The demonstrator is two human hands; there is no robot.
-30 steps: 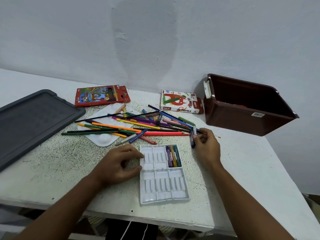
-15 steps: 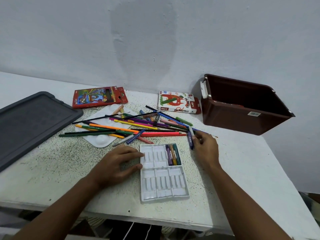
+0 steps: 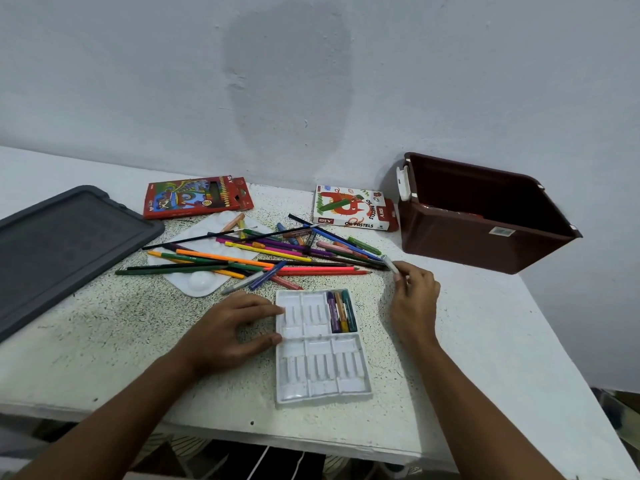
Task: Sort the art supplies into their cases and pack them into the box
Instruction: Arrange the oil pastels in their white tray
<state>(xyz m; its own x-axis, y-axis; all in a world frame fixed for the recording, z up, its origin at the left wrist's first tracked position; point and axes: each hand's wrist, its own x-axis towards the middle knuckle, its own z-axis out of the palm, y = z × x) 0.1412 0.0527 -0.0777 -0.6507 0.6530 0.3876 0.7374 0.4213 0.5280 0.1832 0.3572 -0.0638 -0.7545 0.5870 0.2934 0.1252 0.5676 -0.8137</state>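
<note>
Grey plastered wall with a darker oval patch, meeting a white speckled counter [image 3: 104, 327]. Left hand [image 3: 225, 327]: fingers lightly curled, index tip and thumb touching the left edge of the white tray [image 3: 322, 372]; three pastels [image 3: 341, 311] lie in its far right compartment. Right hand [image 3: 414, 299]: fingers pinch a white pastel [image 3: 391, 265] just right of the pile of pencils [image 3: 263, 261], which partly overlies a white palette [image 3: 201, 282]. At the wall: red pencil case [image 3: 194, 197], pastel box [image 3: 349, 207]. Brown box [image 3: 485, 216], open, at the right edge. Grey lid [image 3: 59, 247] at the left.
</note>
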